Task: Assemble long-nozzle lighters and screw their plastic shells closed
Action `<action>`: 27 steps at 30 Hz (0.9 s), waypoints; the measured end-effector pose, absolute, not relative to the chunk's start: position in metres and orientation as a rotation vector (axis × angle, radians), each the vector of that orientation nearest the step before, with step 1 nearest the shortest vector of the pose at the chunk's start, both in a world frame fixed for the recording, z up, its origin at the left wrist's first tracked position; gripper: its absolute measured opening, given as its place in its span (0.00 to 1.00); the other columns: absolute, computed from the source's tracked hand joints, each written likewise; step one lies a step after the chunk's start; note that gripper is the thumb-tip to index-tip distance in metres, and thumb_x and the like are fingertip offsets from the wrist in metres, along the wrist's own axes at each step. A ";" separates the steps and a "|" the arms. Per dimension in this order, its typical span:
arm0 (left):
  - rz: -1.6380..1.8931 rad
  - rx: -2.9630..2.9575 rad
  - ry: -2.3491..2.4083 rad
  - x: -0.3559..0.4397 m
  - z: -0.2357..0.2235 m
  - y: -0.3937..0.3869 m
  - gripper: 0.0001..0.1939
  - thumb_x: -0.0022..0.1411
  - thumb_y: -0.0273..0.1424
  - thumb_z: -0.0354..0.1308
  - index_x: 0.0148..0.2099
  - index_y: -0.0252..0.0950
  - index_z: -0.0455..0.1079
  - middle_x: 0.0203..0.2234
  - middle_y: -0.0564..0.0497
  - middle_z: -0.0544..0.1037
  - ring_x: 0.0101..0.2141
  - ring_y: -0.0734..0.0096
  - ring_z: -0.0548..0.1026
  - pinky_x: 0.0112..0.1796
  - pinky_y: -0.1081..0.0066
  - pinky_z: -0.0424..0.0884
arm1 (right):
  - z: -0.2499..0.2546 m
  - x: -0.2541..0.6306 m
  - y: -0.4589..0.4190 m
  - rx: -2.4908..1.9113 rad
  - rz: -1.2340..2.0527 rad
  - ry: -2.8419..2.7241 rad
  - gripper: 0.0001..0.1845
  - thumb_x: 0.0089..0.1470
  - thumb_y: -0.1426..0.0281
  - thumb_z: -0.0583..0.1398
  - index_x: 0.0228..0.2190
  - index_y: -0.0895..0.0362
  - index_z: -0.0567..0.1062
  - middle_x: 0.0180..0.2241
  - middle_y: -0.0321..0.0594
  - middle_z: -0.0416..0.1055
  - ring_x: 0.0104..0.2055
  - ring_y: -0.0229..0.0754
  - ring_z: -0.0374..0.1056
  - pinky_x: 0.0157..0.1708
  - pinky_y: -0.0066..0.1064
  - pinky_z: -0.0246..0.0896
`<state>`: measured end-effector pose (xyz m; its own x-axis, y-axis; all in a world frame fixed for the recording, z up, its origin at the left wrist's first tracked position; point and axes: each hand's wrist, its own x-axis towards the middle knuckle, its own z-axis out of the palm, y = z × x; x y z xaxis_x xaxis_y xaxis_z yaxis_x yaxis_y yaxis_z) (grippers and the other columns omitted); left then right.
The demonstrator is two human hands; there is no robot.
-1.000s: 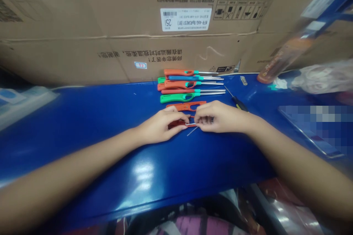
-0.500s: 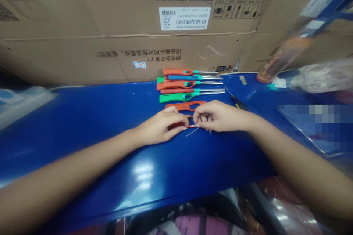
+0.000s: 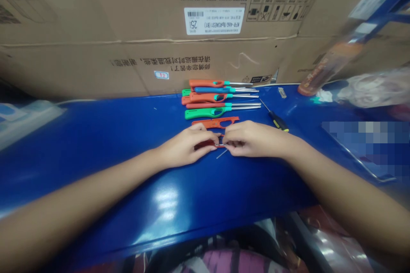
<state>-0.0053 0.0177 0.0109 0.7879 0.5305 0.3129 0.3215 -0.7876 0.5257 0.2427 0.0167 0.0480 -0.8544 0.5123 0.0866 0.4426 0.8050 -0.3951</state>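
My left hand (image 3: 188, 145) is closed around an orange-red lighter casing half (image 3: 205, 142), which its fingers mostly cover. Pinched fingers of my right hand (image 3: 245, 140) meet the casing's other end, at a thin pale wire or tube whose loose end (image 3: 221, 155) sticks out below. What else the right fingertips hold is hidden. Just beyond my hands lies another orange casing half (image 3: 214, 123), its inner side showing. Behind it several long-necked lighters lie in a row, among them a green one (image 3: 205, 113), a blue one (image 3: 211, 90) and an orange one (image 3: 205, 83).
A screwdriver (image 3: 276, 120) lies right of the lighters, with a small metal piece (image 3: 282, 92) farther back. A large cardboard box (image 3: 128, 21) walls off the far table edge. An orange cylinder (image 3: 329, 70), a plastic bag (image 3: 368, 89) and a clear-edged tray (image 3: 355, 153) are at the right.
My right hand has turned slightly and shifted down, its fingertips now closer to the left ones. More of the screwdriver's handle shows. The left hand stays almost in place.
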 end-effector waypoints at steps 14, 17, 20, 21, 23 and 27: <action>0.675 2.511 0.603 -0.005 0.009 0.019 0.10 0.70 0.31 0.57 0.50 0.38 0.76 0.39 0.47 0.81 0.41 0.65 0.73 0.45 0.66 0.72 | 0.053 0.242 0.018 -0.925 0.805 -2.658 0.09 0.57 0.79 0.59 0.34 0.60 0.80 0.30 0.39 0.76 0.29 0.35 0.68 0.32 0.26 0.61; 0.681 2.537 0.591 -0.005 0.008 0.019 0.11 0.70 0.31 0.57 0.51 0.38 0.77 0.42 0.47 0.82 0.41 0.65 0.73 0.46 0.65 0.73 | 0.054 0.245 0.018 -0.955 0.864 -2.648 0.10 0.55 0.77 0.60 0.37 0.60 0.81 0.28 0.37 0.75 0.27 0.34 0.68 0.30 0.25 0.62; 0.693 2.572 0.570 -0.005 0.008 0.018 0.12 0.70 0.30 0.57 0.52 0.37 0.77 0.44 0.46 0.82 0.42 0.64 0.73 0.47 0.63 0.73 | 0.055 0.248 0.019 -0.993 0.884 -2.636 0.10 0.54 0.77 0.60 0.37 0.59 0.80 0.26 0.35 0.73 0.25 0.34 0.66 0.28 0.24 0.60; 0.698 2.578 0.562 -0.005 0.008 0.018 0.12 0.70 0.30 0.56 0.53 0.37 0.77 0.44 0.46 0.82 0.43 0.64 0.73 0.47 0.63 0.73 | 0.055 0.248 0.019 -0.982 0.876 -2.643 0.10 0.54 0.77 0.60 0.37 0.59 0.80 0.26 0.35 0.74 0.25 0.33 0.66 0.28 0.25 0.60; 0.708 2.583 0.553 -0.005 0.007 0.018 0.13 0.70 0.29 0.56 0.54 0.37 0.76 0.45 0.45 0.82 0.43 0.64 0.73 0.47 0.63 0.73 | 0.055 0.249 0.020 -0.938 0.848 -2.671 0.09 0.55 0.77 0.59 0.35 0.59 0.81 0.29 0.37 0.75 0.27 0.34 0.67 0.30 0.25 0.61; 0.722 2.610 0.536 -0.005 0.006 0.018 0.13 0.70 0.29 0.56 0.53 0.38 0.76 0.45 0.45 0.82 0.43 0.63 0.73 0.47 0.62 0.74 | 0.056 0.248 0.020 -0.962 0.847 -2.669 0.09 0.55 0.77 0.59 0.34 0.59 0.81 0.29 0.37 0.75 0.27 0.34 0.67 0.30 0.26 0.61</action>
<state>-0.0049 0.0179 0.0063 0.7956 0.4510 0.4045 0.2567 -0.8557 0.4493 0.2485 0.0199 0.0556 -0.7744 0.6323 -0.0224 0.5296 0.6285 -0.5697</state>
